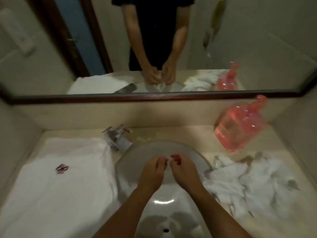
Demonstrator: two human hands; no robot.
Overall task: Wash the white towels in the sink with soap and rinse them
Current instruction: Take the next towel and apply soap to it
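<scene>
**Sink station: both hands over the basin, towels on either side**

Both hands are held over the sink point(130, 162), side by side and close together, fingers curled downward. The left hand point(152, 170) and the right hand point(183, 170) have their fingertips nearly meeting. From above, nothing can be made out between the fingers. The mirror point(257, 48) beyond the hands reflects them pinching a small bunch of white cloth between them, so the hands appear to grip a white towel, though the piece itself is hidden in the direct view.

Containers: the sink basin below the hands looks pale and wet, with a glint of light on its near wall; its contents under the hands cannot be told. The drain or overflow hole point(166, 230) is visible near the wrists. A pink translucent soap bottle point(238, 127) stands on the table point(188, 134), beyond and to the right of the right hand; it is blurred and its fill level cannot be read.

Towels: a crumpled heap of white towels point(248, 184) lies on the table just right of the right hand, its edge touching the sink rim. A flat, folded white towel point(60, 194) with a dark embroidered mark point(61, 168) lies on the table left of the left hand.

A chrome tap point(118, 137) stands beyond the left hand, at the basin's far left rim.
</scene>
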